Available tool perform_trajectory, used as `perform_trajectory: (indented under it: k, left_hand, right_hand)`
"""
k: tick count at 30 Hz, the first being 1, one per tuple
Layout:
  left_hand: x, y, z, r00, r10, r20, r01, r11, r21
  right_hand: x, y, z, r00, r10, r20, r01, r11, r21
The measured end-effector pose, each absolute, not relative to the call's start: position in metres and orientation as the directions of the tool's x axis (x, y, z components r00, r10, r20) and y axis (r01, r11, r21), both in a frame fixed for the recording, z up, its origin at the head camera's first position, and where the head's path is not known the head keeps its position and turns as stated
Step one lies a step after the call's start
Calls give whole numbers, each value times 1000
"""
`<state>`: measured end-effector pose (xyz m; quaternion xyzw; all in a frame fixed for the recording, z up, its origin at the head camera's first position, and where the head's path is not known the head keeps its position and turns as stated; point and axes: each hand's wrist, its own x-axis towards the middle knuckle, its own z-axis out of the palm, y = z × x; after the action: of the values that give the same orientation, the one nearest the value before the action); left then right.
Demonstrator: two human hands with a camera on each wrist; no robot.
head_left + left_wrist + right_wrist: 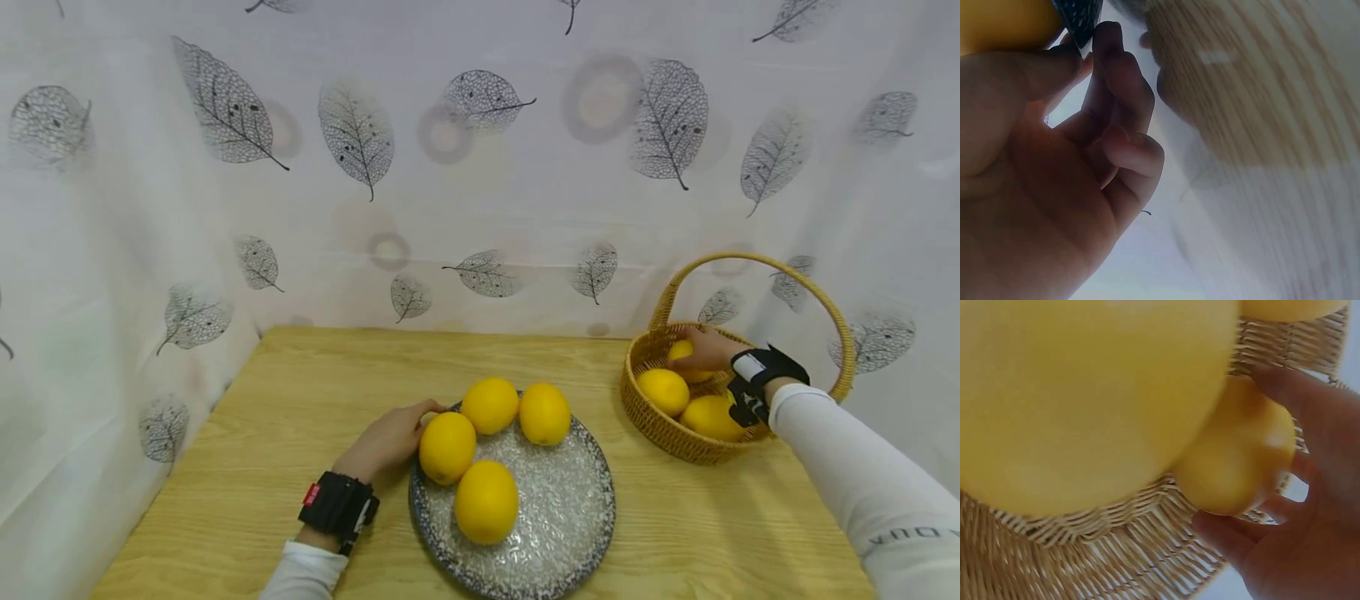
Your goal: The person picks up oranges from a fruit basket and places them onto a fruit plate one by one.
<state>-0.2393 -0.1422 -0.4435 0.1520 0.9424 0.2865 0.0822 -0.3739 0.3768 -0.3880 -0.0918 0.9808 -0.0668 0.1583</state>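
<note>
My right hand [705,348] reaches inside a wicker basket [660,429] and grips a lemon [1235,456] with thumb and fingers curled round it. Two more lemons lie in the basket: one at the left [663,392] and one at the front [711,418]. In the right wrist view, a big near lemon [1085,406] fills much of the picture. My left hand [386,442] pinches the left rim of a speckled grey plate [555,500]; the left wrist view shows the dark rim [1082,22] between thumb and fingers. Several lemons [487,502] rest on the plate's left and back parts.
Both stand on a light wooden table [345,358], the basket to the plate's right. The basket's tall arched handle [738,255] rises beside my right forearm. A pale curtain with leaf prints [495,200] hangs behind the table and along its left side.
</note>
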Motion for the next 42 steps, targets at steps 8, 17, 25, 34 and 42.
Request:
perform_trajectory:
  k: [8, 17, 25, 34, 42]
  left_hand:
    - [-240, -141, -442, -938, 341, -65, 250, 792, 557]
    - [-242, -139, -443, -938, 343, -53, 260, 795, 548]
    - [-243, -138, -448, -940, 334, -67, 244, 799, 550]
    - [-241, -138, -446, -942, 330, -66, 240, 795, 557]
    - [-241, -141, -447, -944, 323, -69, 234, 801, 551]
  right_hand:
    - [-369, 381, -387, -929, -223, -295, -160, 962, -223]
    - [-366, 376, -379, -939, -216, -266, -187, 973, -132]
    - [-362, 380, -381, -945, -207, -255, -190, 978, -90]
    - [-372, 385, -391, -929, -226, -294, -214, 974, -74]
    - [-368, 374, -383, -903, -242, -354, -198, 968, -157]
